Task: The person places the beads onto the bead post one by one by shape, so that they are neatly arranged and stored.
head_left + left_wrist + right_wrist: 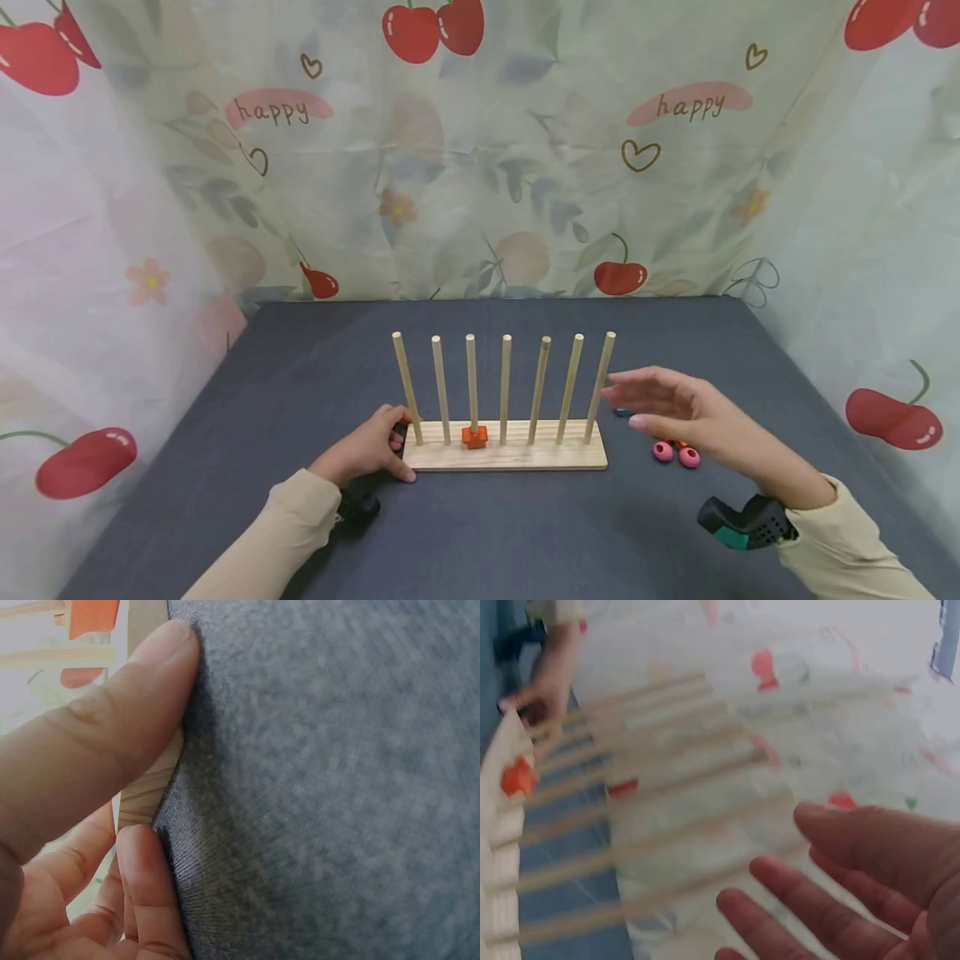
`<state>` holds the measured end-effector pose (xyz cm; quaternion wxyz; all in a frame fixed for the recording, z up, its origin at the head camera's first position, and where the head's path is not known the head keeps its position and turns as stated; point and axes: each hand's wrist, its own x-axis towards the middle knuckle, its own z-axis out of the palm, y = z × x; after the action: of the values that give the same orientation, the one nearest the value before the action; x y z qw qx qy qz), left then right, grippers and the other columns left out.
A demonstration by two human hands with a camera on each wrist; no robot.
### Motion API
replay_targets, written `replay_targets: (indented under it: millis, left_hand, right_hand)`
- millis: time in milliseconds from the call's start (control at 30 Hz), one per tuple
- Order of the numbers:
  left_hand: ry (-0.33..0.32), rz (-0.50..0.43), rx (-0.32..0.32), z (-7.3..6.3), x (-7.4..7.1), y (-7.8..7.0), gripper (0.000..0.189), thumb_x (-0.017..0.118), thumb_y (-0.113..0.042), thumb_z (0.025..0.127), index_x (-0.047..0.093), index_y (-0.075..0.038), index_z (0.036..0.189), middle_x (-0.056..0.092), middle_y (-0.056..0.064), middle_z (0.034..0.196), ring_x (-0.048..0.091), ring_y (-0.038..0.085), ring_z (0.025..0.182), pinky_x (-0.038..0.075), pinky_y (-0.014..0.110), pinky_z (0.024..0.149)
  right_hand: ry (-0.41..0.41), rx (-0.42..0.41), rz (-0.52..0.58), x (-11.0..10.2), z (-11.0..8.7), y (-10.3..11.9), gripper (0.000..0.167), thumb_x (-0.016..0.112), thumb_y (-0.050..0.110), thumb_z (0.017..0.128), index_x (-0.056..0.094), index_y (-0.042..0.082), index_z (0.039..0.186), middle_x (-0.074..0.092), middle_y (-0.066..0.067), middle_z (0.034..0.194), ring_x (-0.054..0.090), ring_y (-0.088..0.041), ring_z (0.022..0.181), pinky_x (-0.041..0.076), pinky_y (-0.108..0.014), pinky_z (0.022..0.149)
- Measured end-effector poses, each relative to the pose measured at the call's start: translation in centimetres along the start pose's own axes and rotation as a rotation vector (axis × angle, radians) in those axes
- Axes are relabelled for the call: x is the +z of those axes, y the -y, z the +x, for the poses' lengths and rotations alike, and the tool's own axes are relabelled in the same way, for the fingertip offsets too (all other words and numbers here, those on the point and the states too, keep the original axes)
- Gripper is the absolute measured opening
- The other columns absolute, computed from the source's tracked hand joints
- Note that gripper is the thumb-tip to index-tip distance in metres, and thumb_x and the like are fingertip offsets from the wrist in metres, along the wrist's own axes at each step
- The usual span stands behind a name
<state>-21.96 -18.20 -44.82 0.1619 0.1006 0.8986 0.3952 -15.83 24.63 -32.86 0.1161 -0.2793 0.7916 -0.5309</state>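
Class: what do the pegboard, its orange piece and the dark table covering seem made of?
Pegboard: wood, seemingly unpainted; edge grain shows.
Orange piece: perhaps plastic or painted wood; its opaque, even colour leaves this open.
Dark table covering: seemingly matte fabric; a weave shows up close.

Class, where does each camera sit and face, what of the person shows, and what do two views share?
Head: worn on the head, facing forward and down at the wooden rack; left hand, right hand and both sleeves show.
Left wrist: on the left wrist, facing the rack's end and the dark cloth; left thumb and fingers show.
Right wrist: on the right wrist, facing across the rack toward the curtain; right fingers near, left hand beyond.
Shared: the orange piece, in head and right wrist views.
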Motion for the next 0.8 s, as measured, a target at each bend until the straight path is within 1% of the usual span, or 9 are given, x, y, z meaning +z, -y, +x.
replay_targets:
  millis: [133,233,300,400,467,500,633,700,800]
  left_hand:
    - [-0.007,-0.006,0.013,0.0,-0.1,0.1,0.073,0.093,-0.002,0.055,0.054,-0.002,0.117,0.044,0.012,0.111,0.048,0.02,0.091,0.043,0.028,0.077]
    - [-0.006,-0.007,0.021,0.1,-0.1,0.2,0.072,0.093,-0.002,0.055,0.055,-0.002,0.116,0.044,0.012,0.11,0.049,0.02,0.09,0.044,0.029,0.077]
    - [-0.005,-0.006,0.019,0.1,0.0,0.2,0.072,0.093,-0.002,0.055,0.055,-0.001,0.117,0.044,0.012,0.11,0.048,0.02,0.09,0.044,0.029,0.077]
    - [-0.002,0.003,0.014,0.0,0.0,0.1,0.073,0.093,-0.003,0.056,0.054,-0.001,0.118,0.044,0.012,0.11,0.048,0.02,0.091,0.044,0.028,0.077]
    - [-0.004,0.002,0.012,0.0,0.0,0.1,0.073,0.093,-0.003,0.056,0.054,-0.001,0.118,0.044,0.012,0.111,0.048,0.02,0.091,0.044,0.028,0.078]
    - [-0.005,0.0,0.011,0.0,0.0,0.1,0.073,0.093,-0.003,0.056,0.054,-0.001,0.118,0.044,0.012,0.111,0.048,0.02,0.091,0.044,0.028,0.078]
    - [-0.006,-0.013,0.015,0.0,0.1,0.1,0.072,0.093,-0.001,0.055,0.055,-0.001,0.117,0.044,0.012,0.11,0.048,0.02,0.09,0.043,0.029,0.077]
    - [-0.009,-0.016,0.014,0.0,0.1,0.1,0.072,0.093,0.0,0.055,0.055,-0.002,0.116,0.044,0.011,0.109,0.048,0.02,0.09,0.043,0.029,0.077]
    - [-0.014,-0.018,0.011,0.0,0.0,0.1,0.072,0.092,0.0,0.055,0.055,-0.002,0.116,0.044,0.011,0.109,0.048,0.02,0.09,0.043,0.029,0.077]
  right_hand:
    - [-0.133,-0.026,-0.081,-3.0,-0.5,-1.4,0.043,0.053,0.006,0.098,0.044,0.006,0.14,0.061,0.002,0.132,0.06,-0.005,0.116,0.052,-0.024,0.085]
    - [-0.192,0.035,-0.149,-4.4,-0.5,-3.2,0.043,0.055,0.013,0.099,0.045,0.006,0.14,0.061,0.007,0.13,0.061,0.0,0.111,0.052,-0.021,0.083]
    - [-0.21,0.083,-0.194,-5.0,-0.5,-4.6,0.043,0.057,0.016,0.098,0.046,0.004,0.138,0.062,0.001,0.13,0.061,0.003,0.107,0.052,-0.021,0.082]
    - [-0.186,0.17,-0.25,-5.5,-0.6,-6.8,0.048,0.06,0.021,0.097,0.047,0.001,0.138,0.059,-0.014,0.132,0.062,0.003,0.103,0.054,-0.026,0.081]
    - [-0.166,0.222,-0.283,-5.8,-0.7,-8.2,0.051,0.062,0.024,0.095,0.048,-0.001,0.137,0.056,-0.024,0.132,0.064,-0.005,0.103,0.055,-0.031,0.081]
    - [-0.153,0.246,-0.296,-5.8,-0.7,-8.8,0.052,0.063,0.025,0.095,0.048,-0.002,0.137,0.055,-0.026,0.132,0.064,-0.01,0.105,0.055,-0.034,0.081]
    - [-0.12,0.32,-0.326,-5.8,-0.9,-11.0,0.052,0.065,0.026,0.093,0.051,-0.004,0.134,0.056,-0.027,0.13,0.062,-0.033,0.11,0.055,-0.038,0.08]
    - [-0.113,0.346,-0.337,-5.6,-0.9,-11.8,0.051,0.066,0.027,0.092,0.053,-0.004,0.131,0.056,-0.027,0.128,0.061,-0.037,0.11,0.055,-0.039,0.081]
    - [-0.11,0.391,-0.371,-5.2,-0.8,-12.7,0.049,0.069,0.027,0.09,0.057,-0.004,0.125,0.059,-0.025,0.123,0.061,-0.036,0.106,0.055,-0.041,0.081]
